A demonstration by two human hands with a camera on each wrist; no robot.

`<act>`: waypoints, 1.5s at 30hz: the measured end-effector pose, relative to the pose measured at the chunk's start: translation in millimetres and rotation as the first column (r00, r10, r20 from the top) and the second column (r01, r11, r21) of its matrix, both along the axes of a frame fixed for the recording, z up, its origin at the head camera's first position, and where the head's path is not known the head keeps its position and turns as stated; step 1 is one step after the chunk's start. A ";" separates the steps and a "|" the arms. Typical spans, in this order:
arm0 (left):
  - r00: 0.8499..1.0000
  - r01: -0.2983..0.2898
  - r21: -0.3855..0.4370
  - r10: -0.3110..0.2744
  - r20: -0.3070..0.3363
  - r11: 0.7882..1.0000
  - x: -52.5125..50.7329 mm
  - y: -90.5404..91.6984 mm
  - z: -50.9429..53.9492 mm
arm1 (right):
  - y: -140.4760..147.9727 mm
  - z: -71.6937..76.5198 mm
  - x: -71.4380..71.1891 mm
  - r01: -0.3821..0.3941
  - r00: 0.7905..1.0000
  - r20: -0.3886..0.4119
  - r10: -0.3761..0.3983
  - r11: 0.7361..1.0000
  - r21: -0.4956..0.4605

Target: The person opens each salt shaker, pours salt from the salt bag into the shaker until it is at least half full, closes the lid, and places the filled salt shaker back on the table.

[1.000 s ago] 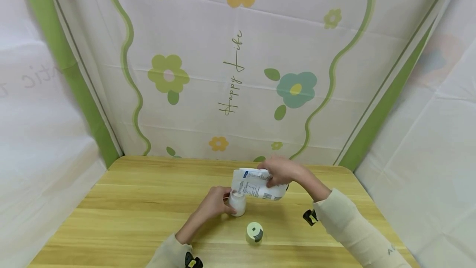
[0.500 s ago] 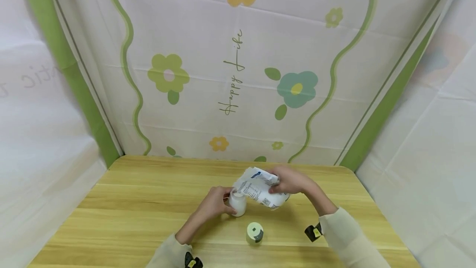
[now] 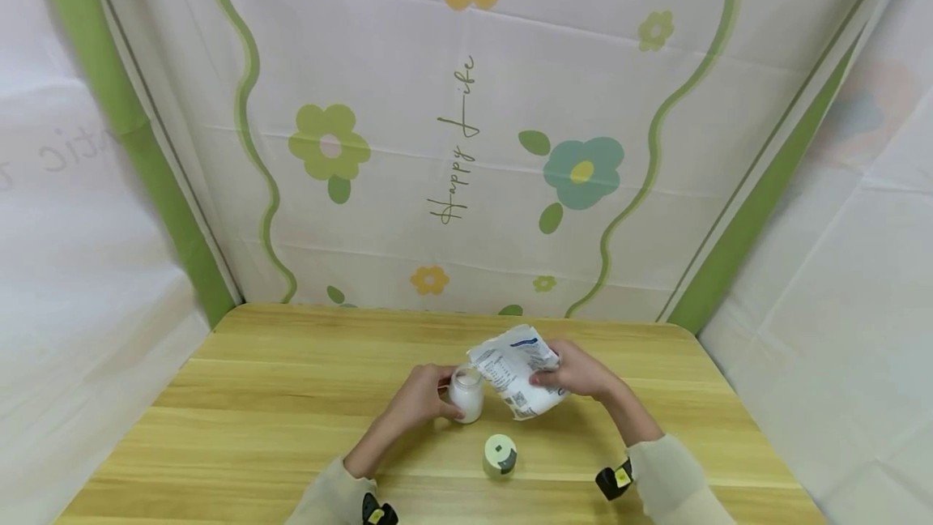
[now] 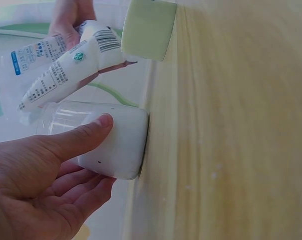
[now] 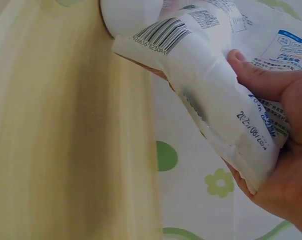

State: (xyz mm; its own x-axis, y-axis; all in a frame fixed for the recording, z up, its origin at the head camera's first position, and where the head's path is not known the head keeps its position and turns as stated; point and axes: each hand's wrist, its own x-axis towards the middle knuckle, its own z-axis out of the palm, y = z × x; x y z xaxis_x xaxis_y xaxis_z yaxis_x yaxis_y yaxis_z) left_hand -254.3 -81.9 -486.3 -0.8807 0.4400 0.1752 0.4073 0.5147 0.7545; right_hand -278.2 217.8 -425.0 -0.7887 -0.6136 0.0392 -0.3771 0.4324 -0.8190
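Note:
A clear glass jar filled most of the way with something white stands upright on the table. My left hand grips it from the left, thumb on the near side in the left wrist view, where the jar's white contents show. My right hand holds a soft white printed bag beside the jar, its torn end close to the jar's mouth. The right wrist view shows the bag pinched under the right thumb. Nearer me stands a pale green lid-like piece with a grey patch.
The wooden table has a few white specks near the jar in the left wrist view. White flowered cloth hangs behind it and along both sides. A black strap device sits at the right sleeve.
The bag has turned from lying over the jar's mouth to a more upright tilt and shifted right, baring the jar's rim. The left hand and jar have stayed put.

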 end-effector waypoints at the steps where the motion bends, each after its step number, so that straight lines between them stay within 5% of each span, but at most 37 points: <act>1: 1.000 0.001 -0.002 -0.001 -0.002 1.000 -0.2 0.3 -0.1 | 0.6 -2.8 0.0 0.004 1.000 0.018 -0.003 1.000 -0.018; 15: 1.000 0.005 -0.004 -0.005 -0.005 1.000 -2.0 3.4 -0.4 | 2.9 -31.8 5.3 0.168 0.975 0.185 -0.125 0.956 -0.241; 25: 1.000 0.011 -0.004 -0.011 -0.012 1.000 -0.5 2.7 -0.1 | 2.8 -45.3 8.0 0.249 0.967 0.148 -0.208 0.896 -0.367; 36: 1.000 0.015 0.010 -0.015 -0.006 1.000 0.0 0.8 -3.1 | 7.2 -48.1 14.4 0.285 0.958 0.143 -0.250 0.757 -0.588; 45: 1.000 0.010 0.000 -0.010 -0.007 1.000 1.0 -1.2 -2.0 | 18.7 -44.9 15.7 0.288 0.956 0.137 -0.259 0.745 -0.601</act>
